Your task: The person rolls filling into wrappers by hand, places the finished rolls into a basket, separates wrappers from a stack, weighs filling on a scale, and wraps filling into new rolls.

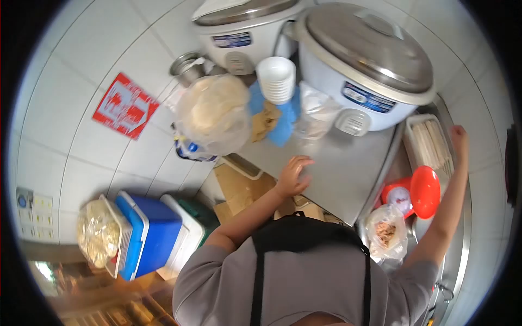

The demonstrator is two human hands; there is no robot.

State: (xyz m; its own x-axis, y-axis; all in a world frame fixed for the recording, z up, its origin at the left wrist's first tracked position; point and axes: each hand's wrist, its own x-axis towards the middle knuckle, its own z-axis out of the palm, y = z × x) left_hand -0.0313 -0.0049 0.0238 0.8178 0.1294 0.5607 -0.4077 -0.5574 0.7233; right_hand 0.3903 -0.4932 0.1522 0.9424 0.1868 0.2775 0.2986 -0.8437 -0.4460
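Well, starting on the left, a bulky plastic bag (213, 114) is sitting on the steel counter (348, 176), with a stack of white bowls (276, 79) standing just beyond it. The left hand (293, 176) is hanging at the counter's near edge, fingers loosely bent, thumb apart, nothing showing in its grasp; whether it is touching the metal, I can't tell. A crumpled clear bag (316, 108) is lying ahead of it, slightly to the right. Farther right, pale long packets (428, 144) are lying side by side in a white basket (423, 117), their long axis running roughly away from the person. The right hand (460, 136) is hovering just to their right, far nearer than the left; its fingers are looking curled in, but I can't tell whether they are gripping anything.
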